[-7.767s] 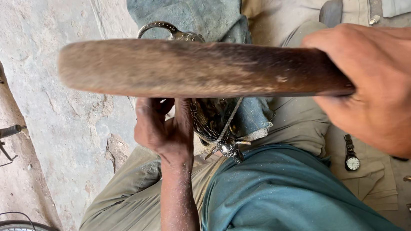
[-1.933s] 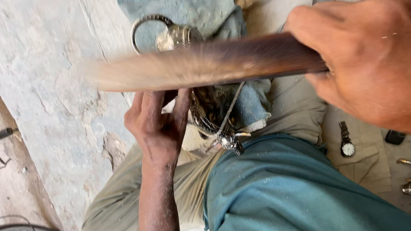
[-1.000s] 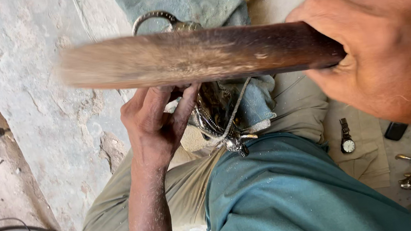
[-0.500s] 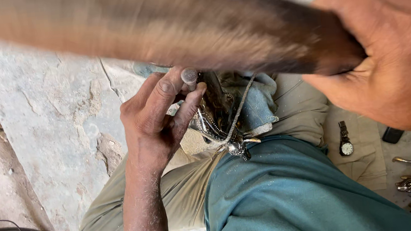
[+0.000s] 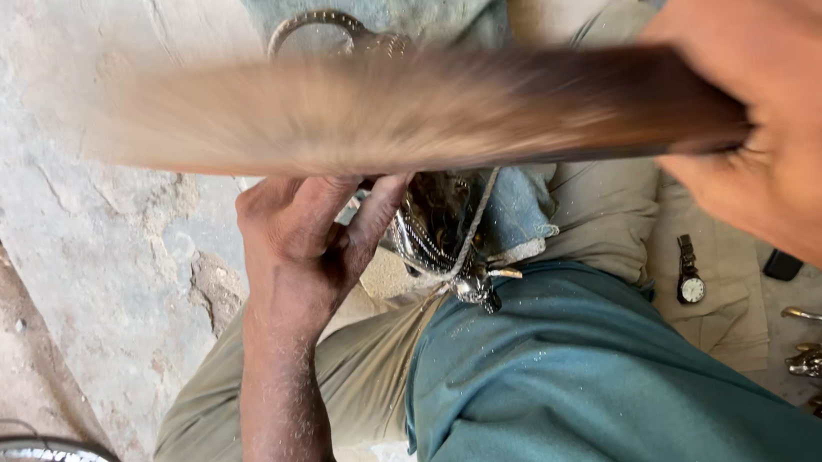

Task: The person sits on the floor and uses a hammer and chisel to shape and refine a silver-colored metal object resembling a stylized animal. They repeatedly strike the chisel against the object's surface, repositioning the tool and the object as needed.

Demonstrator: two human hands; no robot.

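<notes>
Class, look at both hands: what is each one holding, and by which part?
The right hand grips a wooden stick by its dark end. The left hand pinches something at the metal piece; what exactly cannot be told.

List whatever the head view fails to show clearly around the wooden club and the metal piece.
- Wooden club: far end smeared by motion blur.
- Metal piece: largely hidden behind the club and the left hand; its shape is unclear.
- Right hand: cut off by the right edge.
- Wristwatch: too small to read.

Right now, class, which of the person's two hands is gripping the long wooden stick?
The right hand, at the picture's right edge, is clenched around the dark end of the wooden stick. The left hand instead rests below it, steadying the shiny metal piece on the lap.
</notes>
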